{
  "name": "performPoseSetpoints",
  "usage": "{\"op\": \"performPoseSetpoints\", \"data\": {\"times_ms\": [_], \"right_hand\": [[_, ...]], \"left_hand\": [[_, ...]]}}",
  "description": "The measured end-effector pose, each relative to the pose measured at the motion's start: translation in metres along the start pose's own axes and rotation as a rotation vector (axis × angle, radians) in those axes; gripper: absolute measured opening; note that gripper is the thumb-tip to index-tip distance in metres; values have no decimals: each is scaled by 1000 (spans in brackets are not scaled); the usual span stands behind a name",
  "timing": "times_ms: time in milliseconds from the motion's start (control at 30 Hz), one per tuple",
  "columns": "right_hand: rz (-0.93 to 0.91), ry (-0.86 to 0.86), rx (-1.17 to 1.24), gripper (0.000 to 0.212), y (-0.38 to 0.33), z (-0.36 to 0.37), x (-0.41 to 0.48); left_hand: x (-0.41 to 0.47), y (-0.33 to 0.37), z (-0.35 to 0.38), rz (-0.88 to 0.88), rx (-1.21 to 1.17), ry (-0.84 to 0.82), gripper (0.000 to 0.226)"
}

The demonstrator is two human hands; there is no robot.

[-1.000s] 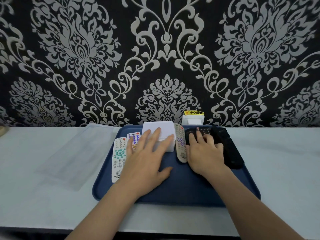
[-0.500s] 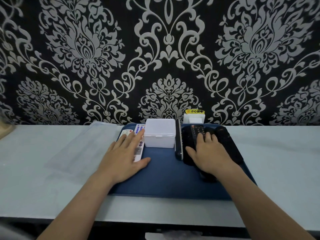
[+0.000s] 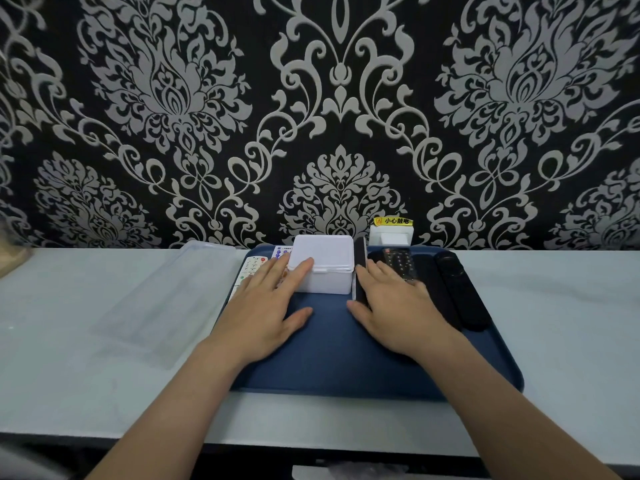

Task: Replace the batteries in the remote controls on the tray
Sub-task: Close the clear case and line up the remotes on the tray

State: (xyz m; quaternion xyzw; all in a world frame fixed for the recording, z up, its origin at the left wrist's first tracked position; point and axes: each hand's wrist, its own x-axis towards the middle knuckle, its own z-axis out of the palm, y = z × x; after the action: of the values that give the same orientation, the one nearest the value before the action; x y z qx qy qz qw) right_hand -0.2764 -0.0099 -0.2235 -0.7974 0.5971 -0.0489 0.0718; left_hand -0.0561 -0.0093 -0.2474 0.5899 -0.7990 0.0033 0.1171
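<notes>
A dark blue tray (image 3: 329,368) lies on the pale table. At its back stands a shut white plastic box (image 3: 323,263). My left hand (image 3: 266,306) lies flat with straight fingers over the white remotes (image 3: 251,266) on the tray's left, its fingertips touching the box's front left corner. My right hand (image 3: 394,306) lies flat with spread fingers over the black remotes (image 3: 398,261) on the right. A grey remote (image 3: 360,261) stands on its edge between the box and my right hand. A long black remote (image 3: 457,289) lies furthest right.
A clear plastic lid (image 3: 166,299) lies on the table left of the tray. A white wall socket (image 3: 391,233) with a yellow label sits behind the tray against the patterned wall. A brown object (image 3: 12,261) shows at the far left edge.
My left hand slid from the white remotes to the right, so its fingertips now touch the box. The grey remote has turned onto its edge. My right hand has shifted slightly left.
</notes>
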Motion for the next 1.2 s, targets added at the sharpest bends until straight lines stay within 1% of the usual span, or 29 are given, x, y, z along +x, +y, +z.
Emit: {"op": "performPoseSetpoints", "data": {"times_ms": [100, 133, 233, 267, 333, 400, 433, 500, 533, 567, 633, 667, 733, 767, 800, 867, 900, 933, 1000, 1067, 1133, 1200], "right_hand": [[37, 49, -31, 67, 0, -2, -1], [53, 86, -24, 62, -1, -2, -2], [71, 188, -33, 36, -12, 2, -5], [73, 221, -33, 31, -16, 2, -5], [65, 310, -12, 26, -27, 2, -2], [77, 469, 109, 22, -20, -12, -5], [80, 576, 200, 20, -15, -21, -8], [59, 781, 391, 25, -4, -44, -16], [32, 846, 478, 27, -4, -54, -22], [-11, 874, 582, 27, -8, -62, -25], [-64, 851, 852, 20, -25, -66, -29], [-77, 794, 995, 20, -37, -62, -28], [-71, 647, 1202, 25, -60, -46, -25], [-59, 583, 1272, 27, -72, -34, -23], [-51, 528, 1320, 29, -82, -23, -21], [-73, 444, 1324, 29, -103, -3, -16], [-101, 414, 1271, 29, -113, 5, -12], [-121, 387, 1182, 31, -122, 13, -8], [-123, 326, 914, 40, -124, 21, -1], [-114, 286, 666, 40, -117, 18, 5], [-101, 289, 541, 34, -110, 13, 10], [-79, 266, 454, 27, -104, 15, 17]], "left_hand": [[1, 0, 2, -14, 22, 7, 73], [2, 0, 4, -26, 32, -1, 74], [5, 6, 6, -76, 54, -39, 75], [8, 8, 6, -85, 67, -47, 76], [5, 5, 5, -120, 55, -59, 77], [7, 9, 5, -123, 29, -71, 80], [8, 10, 4, -125, 6, -73, 82], [8, 11, 0, -108, -45, -51, 84], [8, 10, -4, -96, -85, -15, 84], [6, 8, -10, -98, -147, 30, 84], [2, 1, -23, -165, -336, 90, 76], [-2, -4, -32, -251, -469, 107, 65], [-8, -8, -50, -469, -884, 190, 39], [-10, -10, -58, -566, -1089, 239, 31], [-12, -10, -63, -617, -1243, 243, 24], [-15, -5, -67, -614, -1384, 193, 20], [-16, -4, -65, -606, -1399, 185, 23], [-16, -7, -61, -606, -1382, 185, 32], [-9, -10, -51, -595, -1266, 190, 46], [-2, -15, -44, -544, -1043, 175, 47], [5, -18, -40, -487, -837, 149, 43], [9, -17, -37, -447, -691, 134, 39]]}}
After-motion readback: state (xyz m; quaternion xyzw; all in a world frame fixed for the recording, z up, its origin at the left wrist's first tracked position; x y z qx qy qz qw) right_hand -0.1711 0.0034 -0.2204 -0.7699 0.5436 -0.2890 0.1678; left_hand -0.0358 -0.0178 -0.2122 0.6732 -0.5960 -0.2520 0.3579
